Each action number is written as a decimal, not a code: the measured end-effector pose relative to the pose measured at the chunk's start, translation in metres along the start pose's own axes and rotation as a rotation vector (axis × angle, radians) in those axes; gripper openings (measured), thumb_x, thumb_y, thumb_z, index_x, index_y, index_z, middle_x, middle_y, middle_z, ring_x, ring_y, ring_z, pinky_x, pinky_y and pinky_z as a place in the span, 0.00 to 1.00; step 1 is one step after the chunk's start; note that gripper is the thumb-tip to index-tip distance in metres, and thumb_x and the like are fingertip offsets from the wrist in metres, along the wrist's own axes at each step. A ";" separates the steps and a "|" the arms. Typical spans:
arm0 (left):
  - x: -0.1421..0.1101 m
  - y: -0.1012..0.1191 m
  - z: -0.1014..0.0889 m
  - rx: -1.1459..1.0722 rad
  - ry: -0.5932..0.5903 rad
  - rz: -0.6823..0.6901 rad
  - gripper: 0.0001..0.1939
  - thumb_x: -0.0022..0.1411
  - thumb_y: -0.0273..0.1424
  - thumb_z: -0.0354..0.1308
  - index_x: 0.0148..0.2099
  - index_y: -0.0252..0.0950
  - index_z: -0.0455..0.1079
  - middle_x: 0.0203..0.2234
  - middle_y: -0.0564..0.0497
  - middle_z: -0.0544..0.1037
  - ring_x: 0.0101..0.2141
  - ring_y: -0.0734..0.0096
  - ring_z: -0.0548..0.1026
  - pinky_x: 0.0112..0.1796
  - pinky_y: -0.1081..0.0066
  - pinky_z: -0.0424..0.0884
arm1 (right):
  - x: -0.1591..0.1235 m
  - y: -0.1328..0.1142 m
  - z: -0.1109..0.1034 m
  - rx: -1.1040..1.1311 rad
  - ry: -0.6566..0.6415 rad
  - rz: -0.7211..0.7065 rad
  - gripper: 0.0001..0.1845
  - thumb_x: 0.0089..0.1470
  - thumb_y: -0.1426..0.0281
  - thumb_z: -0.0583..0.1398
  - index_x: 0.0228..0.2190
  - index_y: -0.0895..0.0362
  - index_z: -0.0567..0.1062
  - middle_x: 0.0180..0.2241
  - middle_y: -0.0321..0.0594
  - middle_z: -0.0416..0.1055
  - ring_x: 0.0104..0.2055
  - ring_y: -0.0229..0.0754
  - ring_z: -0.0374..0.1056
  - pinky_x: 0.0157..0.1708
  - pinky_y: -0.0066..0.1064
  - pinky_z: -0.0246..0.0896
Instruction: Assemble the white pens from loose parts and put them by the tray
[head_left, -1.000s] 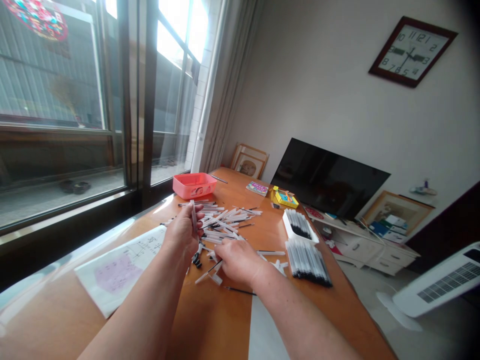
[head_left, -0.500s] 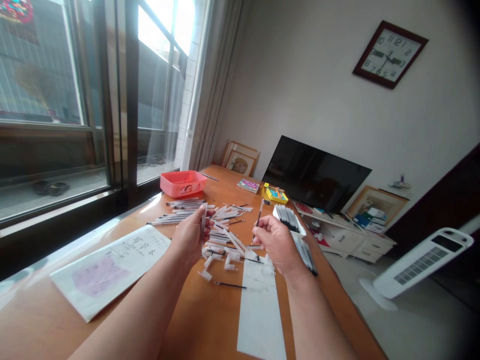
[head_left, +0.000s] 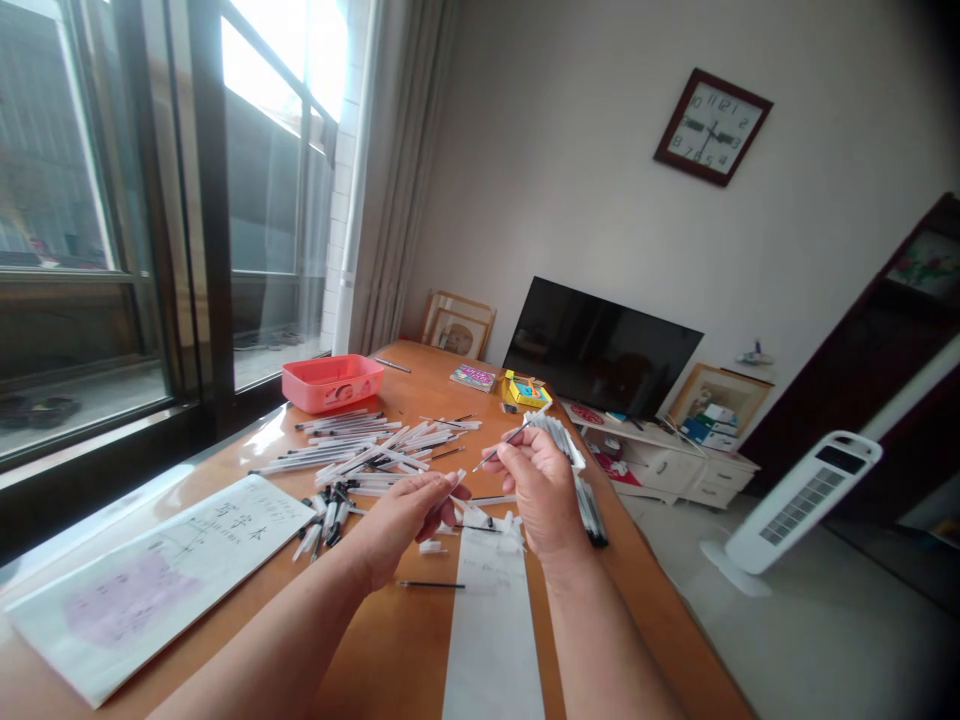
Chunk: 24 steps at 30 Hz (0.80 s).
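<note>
My left hand (head_left: 401, 520) is closed round a clear white pen barrel (head_left: 452, 487), held just above the wooden table (head_left: 390, 650). Beside it, my right hand (head_left: 536, 485) pinches a thin black pen refill (head_left: 504, 443), whose tip points toward the barrel's open end. A pile of loose pen barrels and refills (head_left: 367, 450) lies just beyond my hands. One more black refill (head_left: 431, 584) rests on the table below my left wrist, next to a long white paper strip (head_left: 491, 630).
A pink plastic box (head_left: 332, 381) stands at the far left near the window. A white tray of assembled pens (head_left: 559, 440) and a row of pens lie behind my right hand. A paper booklet (head_left: 150, 575) lies at the near left. A yellow box (head_left: 526, 391), a TV and a white fan stand beyond.
My right hand picked a black refill off the table and raised it. My left hand lowered and tilted the barrel toward the refill. The view swung to the right.
</note>
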<state>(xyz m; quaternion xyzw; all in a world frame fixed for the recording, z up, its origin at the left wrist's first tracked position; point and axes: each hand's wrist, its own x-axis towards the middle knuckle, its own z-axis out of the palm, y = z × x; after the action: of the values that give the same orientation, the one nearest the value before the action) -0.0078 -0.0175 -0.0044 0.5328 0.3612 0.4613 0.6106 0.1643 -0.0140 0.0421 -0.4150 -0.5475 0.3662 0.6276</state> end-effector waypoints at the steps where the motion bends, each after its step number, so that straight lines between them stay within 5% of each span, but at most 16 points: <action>1: 0.000 0.001 0.000 0.014 -0.020 -0.004 0.24 0.63 0.51 0.59 0.39 0.33 0.79 0.22 0.50 0.73 0.21 0.75 0.60 0.23 0.72 0.50 | 0.000 0.000 0.000 -0.003 -0.006 -0.005 0.10 0.57 0.64 0.63 0.37 0.55 0.70 0.34 0.40 0.80 0.33 0.40 0.75 0.24 0.24 0.58; 24: 0.000 -0.001 -0.002 0.047 -0.091 0.010 0.24 0.66 0.50 0.55 0.42 0.32 0.77 0.24 0.50 0.73 0.23 0.74 0.61 0.25 0.71 0.50 | -0.004 0.006 0.001 -0.117 -0.219 0.145 0.10 0.54 0.63 0.64 0.32 0.57 0.77 0.32 0.39 0.79 0.35 0.41 0.72 0.32 0.29 0.59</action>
<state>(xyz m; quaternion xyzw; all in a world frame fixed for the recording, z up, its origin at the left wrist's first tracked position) -0.0095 -0.0171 -0.0058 0.5693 0.3411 0.4309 0.6114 0.1629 -0.0156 0.0349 -0.4468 -0.6018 0.4210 0.5109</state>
